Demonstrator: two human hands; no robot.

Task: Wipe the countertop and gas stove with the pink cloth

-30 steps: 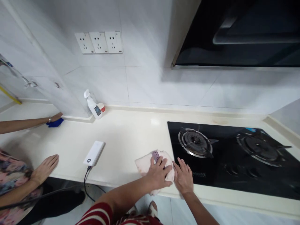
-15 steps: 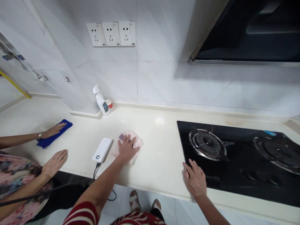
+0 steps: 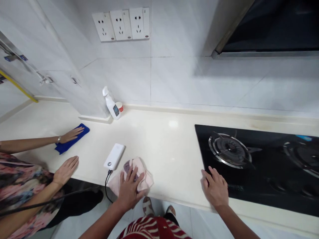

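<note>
My left hand [image 3: 129,189] presses down on a pale pink cloth [image 3: 146,179] with a purple patch, near the counter's front edge. Its fingers are spread over the top of the crumpled fabric. Just to the left lies a white power bank [image 3: 114,156] with a black cable plugged into its near end. My right hand [image 3: 216,187] rests, open and slightly curved, at the front left corner of the black gas cooktop [image 3: 259,166], holding nothing.
A co-worker's hand [image 3: 72,134] lies flat on a blue cloth [image 3: 65,147] at the left; their other hand [image 3: 66,169] rests by the counter edge. A white spray bottle [image 3: 112,104] and a small red-and-white cup [image 3: 119,106] stand by the wall. A range hood [image 3: 271,30] overhangs the cooktop.
My left hand has drawn the pink cloth toward me, to the counter's front edge. My right hand stays by the cooktop corner. The view has shifted slightly.
</note>
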